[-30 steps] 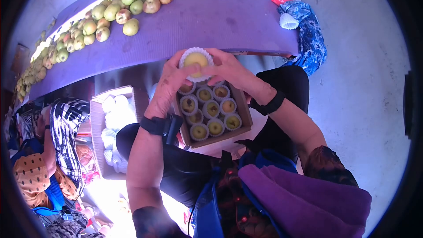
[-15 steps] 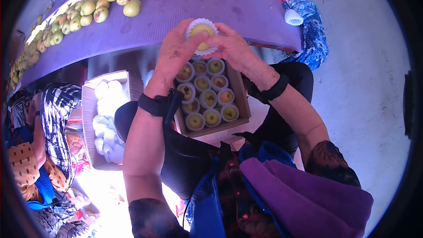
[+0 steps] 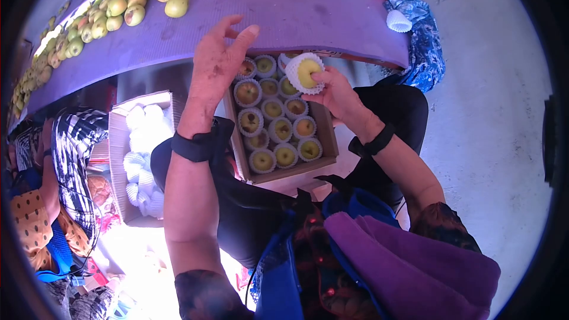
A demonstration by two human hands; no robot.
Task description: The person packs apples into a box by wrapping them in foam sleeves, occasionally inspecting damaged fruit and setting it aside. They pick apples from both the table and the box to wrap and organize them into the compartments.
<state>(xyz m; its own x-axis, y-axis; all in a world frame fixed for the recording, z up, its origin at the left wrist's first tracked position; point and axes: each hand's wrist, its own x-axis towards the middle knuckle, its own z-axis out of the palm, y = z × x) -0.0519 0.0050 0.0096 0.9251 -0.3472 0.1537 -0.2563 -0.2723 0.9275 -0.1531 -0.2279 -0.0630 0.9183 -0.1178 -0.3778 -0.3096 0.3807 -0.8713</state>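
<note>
Over the right side of the cardboard box (image 3: 328, 127) my right hand (image 3: 339, 92) grips a yellow-green apple (image 3: 307, 74) wrapped in a white foam net. In the box stand several apples (image 3: 272, 108), each in its own foam net. My left hand (image 3: 220, 62) holds nothing; its thumb and fingers are apart, beside the box's upper left, in front of the table edge. The hand hides part of the box's left side.
A purple-covered table (image 3: 284, 12) bears a long heap of loose apples (image 3: 115, 6). Left of my legs stands a carton of white foam nets (image 3: 142, 169). A patterned blue cloth (image 3: 422, 47) hangs at the table's right corner. Another person's striped clothing (image 3: 74, 160) shows at far left.
My hands have parted. The right hand has carried the netted apple down and right over the box. The left hand has let go of it and moved left.
</note>
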